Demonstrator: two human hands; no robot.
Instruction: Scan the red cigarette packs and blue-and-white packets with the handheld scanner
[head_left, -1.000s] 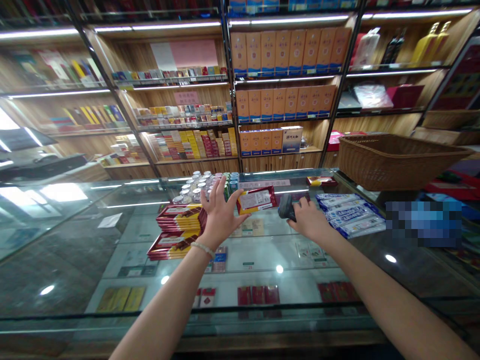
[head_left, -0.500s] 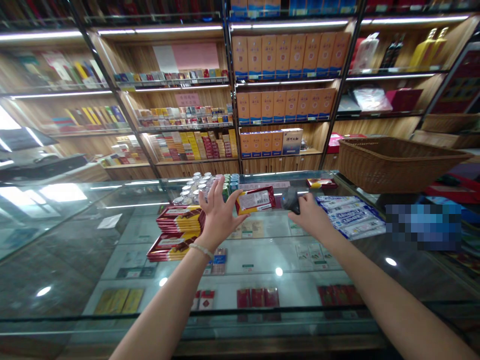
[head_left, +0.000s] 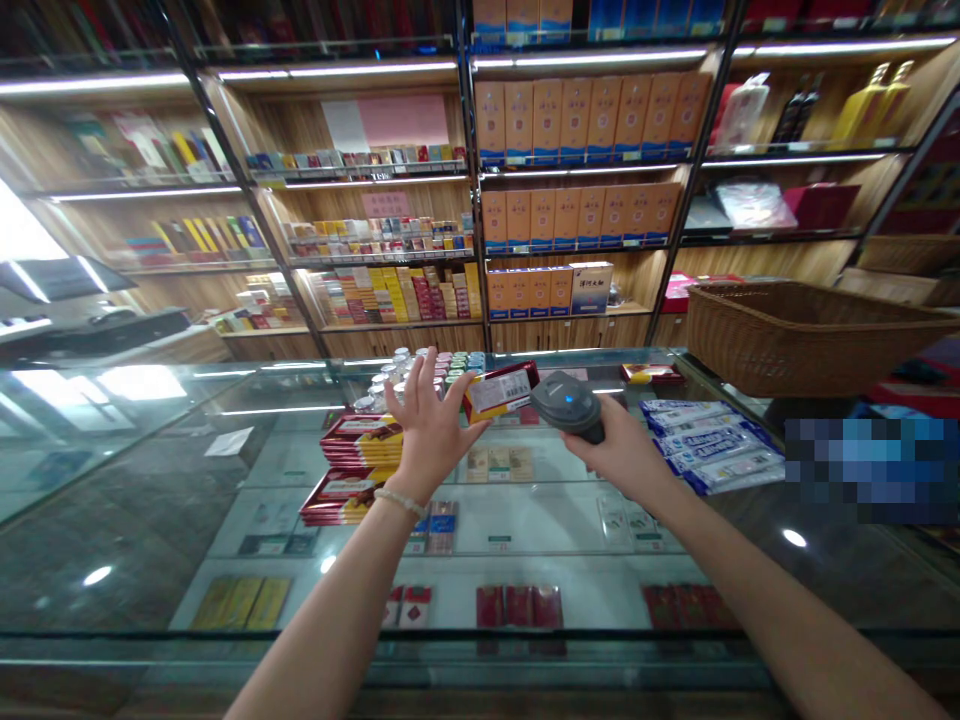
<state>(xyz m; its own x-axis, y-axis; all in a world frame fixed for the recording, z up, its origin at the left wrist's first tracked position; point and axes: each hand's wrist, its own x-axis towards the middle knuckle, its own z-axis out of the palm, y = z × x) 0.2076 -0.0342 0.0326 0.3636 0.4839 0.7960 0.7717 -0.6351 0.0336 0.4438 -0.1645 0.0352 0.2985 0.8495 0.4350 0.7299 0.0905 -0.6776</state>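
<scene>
Head view, glossy packet (head_left: 498, 391), rounded scanner (head_left: 564, 402)

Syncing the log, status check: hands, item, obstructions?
Left hand pinching red-and-yellow packet, barcode showing. Right hand gripping dark scanner near packet's right end. No obstruction visible between them.

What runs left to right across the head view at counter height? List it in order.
Flat white slip → stacked red-and-yellow rectangular packets → left hand → single red-and-yellow rectangular packet → dark grey handheld scanner → right hand → flat blue-and-white packets
</scene>
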